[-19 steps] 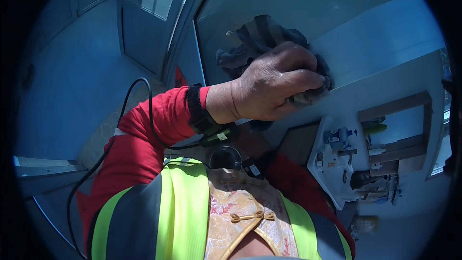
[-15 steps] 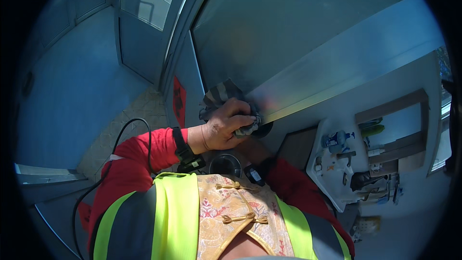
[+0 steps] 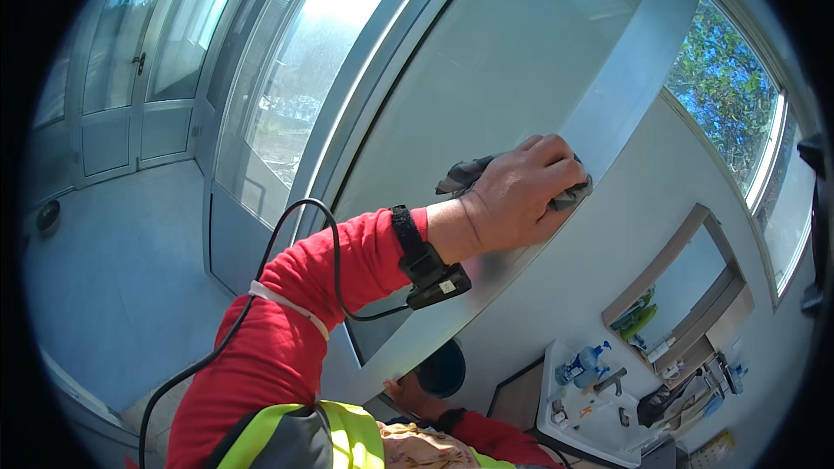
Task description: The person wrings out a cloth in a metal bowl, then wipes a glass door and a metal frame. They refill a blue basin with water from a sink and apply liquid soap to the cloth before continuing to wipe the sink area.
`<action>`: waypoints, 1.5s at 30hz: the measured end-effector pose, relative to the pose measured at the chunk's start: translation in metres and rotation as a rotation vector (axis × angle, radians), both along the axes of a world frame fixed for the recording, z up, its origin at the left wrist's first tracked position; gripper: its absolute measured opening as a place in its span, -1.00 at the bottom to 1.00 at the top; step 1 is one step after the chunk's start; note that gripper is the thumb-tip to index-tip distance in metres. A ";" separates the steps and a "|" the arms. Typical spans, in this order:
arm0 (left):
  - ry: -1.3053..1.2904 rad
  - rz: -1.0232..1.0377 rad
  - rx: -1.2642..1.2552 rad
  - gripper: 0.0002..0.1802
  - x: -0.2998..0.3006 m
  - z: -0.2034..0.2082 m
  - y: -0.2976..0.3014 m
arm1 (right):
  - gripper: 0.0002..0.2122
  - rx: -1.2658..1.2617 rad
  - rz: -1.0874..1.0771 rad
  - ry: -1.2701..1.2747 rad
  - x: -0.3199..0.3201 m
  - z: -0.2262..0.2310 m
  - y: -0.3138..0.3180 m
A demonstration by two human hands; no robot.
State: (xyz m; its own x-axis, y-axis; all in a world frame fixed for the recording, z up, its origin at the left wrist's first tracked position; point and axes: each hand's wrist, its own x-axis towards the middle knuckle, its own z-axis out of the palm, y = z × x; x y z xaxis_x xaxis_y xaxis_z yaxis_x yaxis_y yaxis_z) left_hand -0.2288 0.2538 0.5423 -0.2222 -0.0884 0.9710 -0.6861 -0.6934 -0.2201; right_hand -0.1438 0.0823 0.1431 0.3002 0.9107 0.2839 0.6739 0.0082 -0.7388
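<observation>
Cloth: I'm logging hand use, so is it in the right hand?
No, the left hand grips the cloth, while the right hand is lower down, apart from it.

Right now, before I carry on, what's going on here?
A person in a red-sleeved top has a bunched grey cloth in the left hand, held at the pale metal frame of a large glass panel. The right hand is low down by the frame's near end, next to a dark round container; whether it grips the frame is hard to tell. A white washbasin stands off to the right.
</observation>
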 end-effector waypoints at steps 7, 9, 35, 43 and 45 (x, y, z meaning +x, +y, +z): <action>0.082 -0.035 -0.010 -0.64 0.004 -0.044 0.003 | -0.66 -0.112 -0.056 0.062 -0.012 0.024 0.002; 0.221 -0.019 0.015 -0.62 0.002 -0.114 0.007 | -0.67 -0.144 -0.110 0.179 -0.014 0.032 -0.004; 0.743 -0.031 -1.648 -0.59 0.081 -0.437 0.242 | -0.75 -0.292 -0.274 0.057 -0.051 0.063 0.015; 0.547 -0.271 -1.520 -0.59 0.167 -0.449 0.318 | -0.58 -0.358 -0.219 0.059 -0.043 0.055 0.012; 0.686 -0.154 -1.418 -0.47 0.182 -0.461 0.316 | -0.58 -0.396 -0.202 -0.040 -0.042 0.055 0.010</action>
